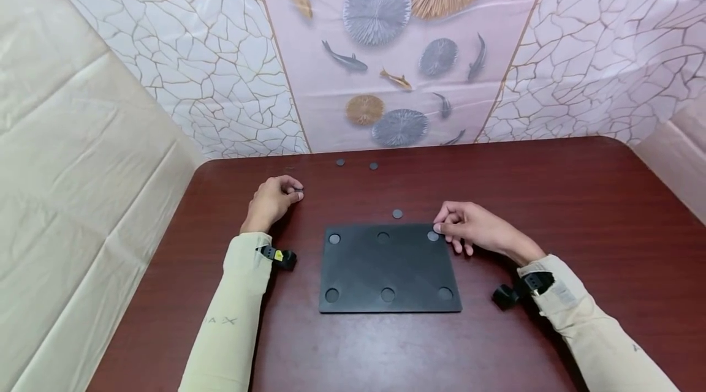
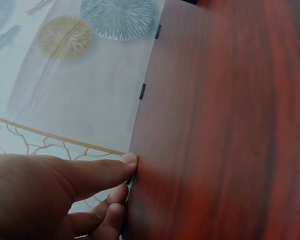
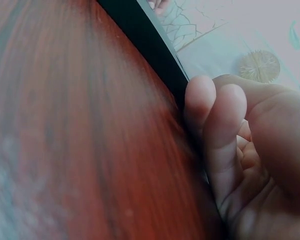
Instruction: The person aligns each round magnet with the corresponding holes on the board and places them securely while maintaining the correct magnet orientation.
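My left hand (image 1: 269, 201) is over the table's left part. Its thumb and fingers pinch a small dark disc (image 2: 129, 179), mostly covered by the fingertips. My right hand (image 1: 478, 226) is at the upper right corner of a flat black board (image 1: 388, 266). Its curled index finger and thumb pinch a grey disc (image 1: 432, 236) at the corner recess; whether the disc lies fully inside, I cannot tell. The right wrist view shows the fingers beside the board's edge (image 3: 150, 45), hiding that disc. Another grey disc (image 1: 334, 239) sits in the upper left recess. The upper middle recess (image 1: 383, 237) looks dark.
One loose disc (image 1: 397, 214) lies just behind the board. Two more, a left one (image 1: 340, 162) and a right one (image 1: 373, 166), lie near the back edge of the reddish-brown table (image 1: 579, 208). Patterned sheeting (image 1: 220, 61) stands behind the table.
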`<move>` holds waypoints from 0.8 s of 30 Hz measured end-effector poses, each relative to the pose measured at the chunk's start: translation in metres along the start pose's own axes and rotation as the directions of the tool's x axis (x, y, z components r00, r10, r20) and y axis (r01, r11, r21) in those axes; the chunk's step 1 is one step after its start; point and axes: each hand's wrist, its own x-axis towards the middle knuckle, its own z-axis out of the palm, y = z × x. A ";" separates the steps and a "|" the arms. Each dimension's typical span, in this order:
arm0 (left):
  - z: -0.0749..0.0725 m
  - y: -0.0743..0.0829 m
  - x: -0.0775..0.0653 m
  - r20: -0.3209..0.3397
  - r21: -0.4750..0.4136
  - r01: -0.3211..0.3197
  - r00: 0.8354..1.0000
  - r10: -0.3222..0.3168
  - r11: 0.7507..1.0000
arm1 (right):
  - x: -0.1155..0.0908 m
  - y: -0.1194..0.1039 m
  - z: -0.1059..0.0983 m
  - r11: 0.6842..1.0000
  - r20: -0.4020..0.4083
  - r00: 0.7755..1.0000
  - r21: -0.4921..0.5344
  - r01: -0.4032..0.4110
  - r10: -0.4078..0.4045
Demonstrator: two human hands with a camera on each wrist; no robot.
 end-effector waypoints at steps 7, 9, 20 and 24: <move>0.000 0.000 -0.003 -0.010 -0.005 -0.036 0.999 0.036 0.999 | 0.001 0.000 0.002 1.000 -0.006 1.000 -0.008 0.001 -0.001; 0.000 0.001 -0.002 -0.019 0.016 -0.056 0.998 0.056 0.998 | 0.001 0.000 0.002 1.000 -0.008 1.000 -0.011 -0.004 0.004; -0.002 0.008 -0.003 -0.011 0.148 -0.149 0.988 0.152 0.978 | 0.002 0.001 0.002 1.000 -0.011 1.000 -0.022 0.007 -0.007; -0.001 0.012 -0.004 -0.002 0.163 -0.157 0.987 0.160 0.974 | 0.001 0.002 0.001 1.000 -0.007 1.000 -0.023 0.002 -0.003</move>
